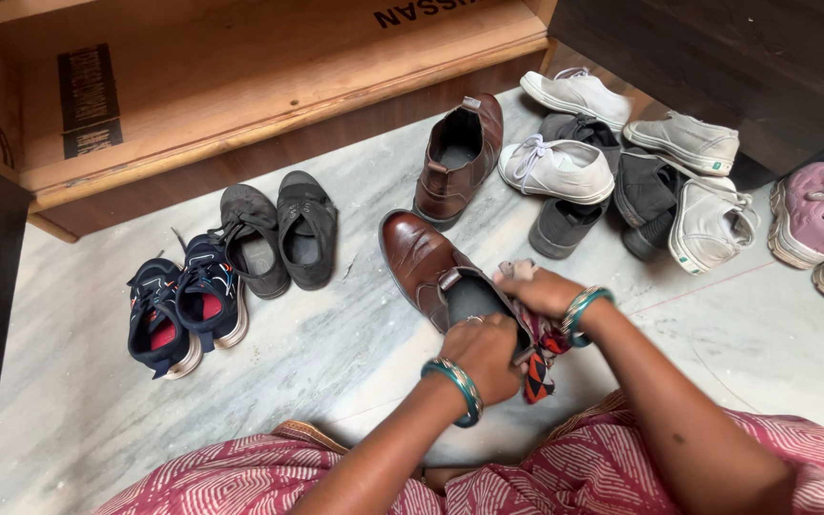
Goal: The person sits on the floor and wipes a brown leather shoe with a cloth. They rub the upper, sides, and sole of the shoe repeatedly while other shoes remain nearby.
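Observation:
A brown leather shoe lies on the marble floor in front of me, toe pointing away. My left hand grips its heel and opening from the near side. My right hand is closed on a patterned red, black and white cloth pressed against the shoe's right side near the opening. Both wrists carry green bangles. The matching brown shoe stands a little farther away, apart from my hands.
A black pair and dark blue sneakers with red lining sit to the left. White and grey sneakers pile up at the right, pink shoes at the far right. A wooden shelf runs along the back.

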